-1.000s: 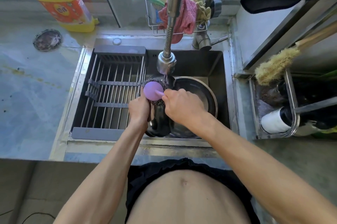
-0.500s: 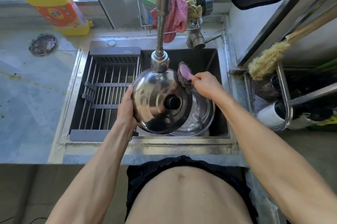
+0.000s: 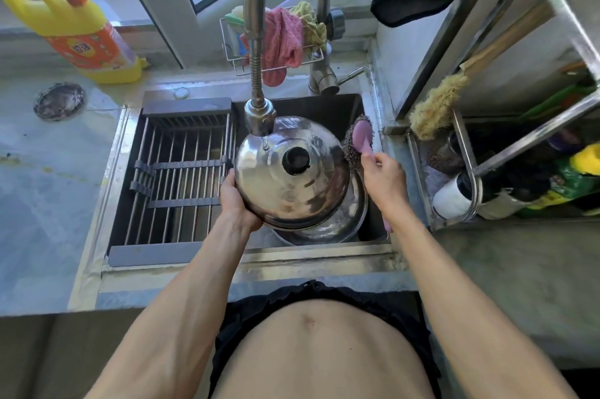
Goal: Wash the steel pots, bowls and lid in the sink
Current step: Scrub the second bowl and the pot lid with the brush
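Note:
A domed steel lid [image 3: 293,184] with a black knob faces up under the faucet head [image 3: 259,117], and a thin stream of water falls on it. My left hand [image 3: 235,197] grips the lid's left rim. My right hand [image 3: 383,179] holds the purple handle of a steel-wool scrubber [image 3: 357,139], which sits at the lid's right edge. Below the lid a steel bowl [image 3: 344,223] lies in the dark sink [image 3: 344,106], mostly hidden.
A grey drying rack [image 3: 178,178] covers the sink's left half. A yellow detergent bottle [image 3: 81,38] and a round strainer [image 3: 58,101] sit on the left counter. Cloths hang in a wire caddy [image 3: 285,38]. A steel shelf [image 3: 487,171] with a brush and bottles stands right.
The lid came up from edge-on to dome-up under the faucet in my left hand. My right hand moved the scrubber off the lid's face to its right edge.

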Available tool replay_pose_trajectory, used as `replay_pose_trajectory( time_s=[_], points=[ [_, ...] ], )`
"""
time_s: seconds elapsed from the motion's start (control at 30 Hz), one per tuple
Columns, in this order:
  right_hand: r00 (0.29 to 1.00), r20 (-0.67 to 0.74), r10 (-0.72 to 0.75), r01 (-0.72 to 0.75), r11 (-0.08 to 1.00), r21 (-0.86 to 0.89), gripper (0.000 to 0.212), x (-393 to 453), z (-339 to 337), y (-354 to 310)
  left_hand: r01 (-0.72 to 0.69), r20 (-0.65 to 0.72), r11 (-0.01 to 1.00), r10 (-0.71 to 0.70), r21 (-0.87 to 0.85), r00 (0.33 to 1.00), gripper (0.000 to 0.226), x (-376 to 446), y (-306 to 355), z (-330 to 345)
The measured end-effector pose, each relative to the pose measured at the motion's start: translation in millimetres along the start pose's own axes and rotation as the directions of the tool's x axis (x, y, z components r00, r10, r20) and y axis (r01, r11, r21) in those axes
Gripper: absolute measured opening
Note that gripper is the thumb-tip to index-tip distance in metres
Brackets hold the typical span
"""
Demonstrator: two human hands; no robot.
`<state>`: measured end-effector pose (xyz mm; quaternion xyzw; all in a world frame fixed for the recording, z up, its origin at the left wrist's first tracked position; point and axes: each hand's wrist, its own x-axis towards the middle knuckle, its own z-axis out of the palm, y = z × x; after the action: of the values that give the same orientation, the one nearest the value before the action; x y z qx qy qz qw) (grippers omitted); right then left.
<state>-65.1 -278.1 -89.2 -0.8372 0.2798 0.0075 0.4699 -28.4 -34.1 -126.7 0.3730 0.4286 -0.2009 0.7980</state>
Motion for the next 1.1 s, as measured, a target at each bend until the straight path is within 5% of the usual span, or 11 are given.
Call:
replay_pose_trajectory(
  time_s=[0.33,0.93,1.1],
  points=[
    [0.998,-0.01,0.069,-0.068,0.997,0.028,0.031,-9,-7,8,0.007,0.054,1.0,-0.005,-0.022,0.999,0.053,3,-13,9],
    [0.98,0.172,0.101,-0.127,0.981,0.15,0.019,-14,45,-21,-0.122,-0.123,0.968,0.096,-0.221,0.988,0.053,-12,27,-39],
    [0.977,0.189,0.101,-0.145,0.961,0.236,0.017,-17,47,-32,-0.131,-0.079,0.984,0.122,-0.124,0.989,0.058,-18,24,-27]
  ],
)
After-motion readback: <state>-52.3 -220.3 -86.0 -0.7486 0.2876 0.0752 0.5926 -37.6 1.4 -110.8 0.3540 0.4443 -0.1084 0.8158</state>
